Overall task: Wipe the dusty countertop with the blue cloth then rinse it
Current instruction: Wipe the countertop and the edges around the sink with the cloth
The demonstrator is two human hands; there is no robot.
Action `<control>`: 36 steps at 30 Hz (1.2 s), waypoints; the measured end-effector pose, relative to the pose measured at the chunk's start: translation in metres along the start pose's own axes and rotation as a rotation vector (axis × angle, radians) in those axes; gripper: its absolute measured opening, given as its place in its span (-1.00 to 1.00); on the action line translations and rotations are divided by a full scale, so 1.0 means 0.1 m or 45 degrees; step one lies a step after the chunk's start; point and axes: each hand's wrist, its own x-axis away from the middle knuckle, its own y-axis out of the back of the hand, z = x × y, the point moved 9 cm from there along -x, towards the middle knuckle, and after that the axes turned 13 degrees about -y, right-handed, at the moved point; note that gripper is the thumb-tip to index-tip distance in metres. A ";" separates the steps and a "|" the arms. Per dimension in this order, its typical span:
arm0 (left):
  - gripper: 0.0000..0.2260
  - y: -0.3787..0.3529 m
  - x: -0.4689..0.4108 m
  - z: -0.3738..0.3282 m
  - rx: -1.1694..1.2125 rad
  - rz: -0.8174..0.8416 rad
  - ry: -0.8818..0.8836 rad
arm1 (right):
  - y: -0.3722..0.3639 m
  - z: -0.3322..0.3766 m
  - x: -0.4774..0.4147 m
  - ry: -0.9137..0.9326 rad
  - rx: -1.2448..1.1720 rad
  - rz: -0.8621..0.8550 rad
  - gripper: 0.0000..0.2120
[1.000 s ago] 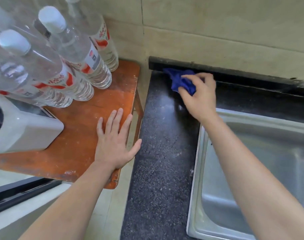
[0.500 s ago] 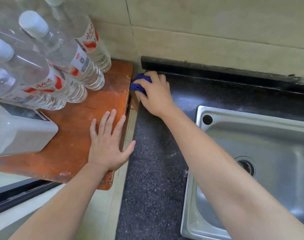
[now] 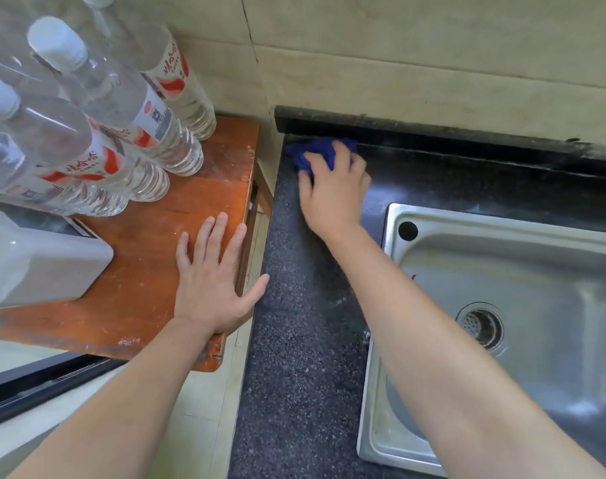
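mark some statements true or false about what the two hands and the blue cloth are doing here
1. The right hand holds the blue cloth against the dark countertop at its back edge. True.
2. Clear bottles with white caps stand on the wooden table. True.
3. The left hand grips a bottle. False: it lies flat on the wooden table, holding nothing.
4. The blue cloth lies in the sink. False: it is on the countertop, left of the sink.

Speckled stone countertop, brushed-metal sink, scuffed wooden table.
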 end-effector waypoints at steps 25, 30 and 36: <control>-0.39 0.01 0.03 -0.01 0.125 -0.081 -0.062 | 0.29 -0.65 1.25 0.175 0.113 0.218 -0.73; -0.35 0.04 0.02 0.01 0.331 -0.047 -0.055 | 0.17 -0.44 2.75 0.521 0.113 0.515 -0.69; -0.41 0.06 0.44 -0.34 0.267 -0.126 -0.266 | 0.26 -0.80 2.76 0.748 0.347 0.468 -0.61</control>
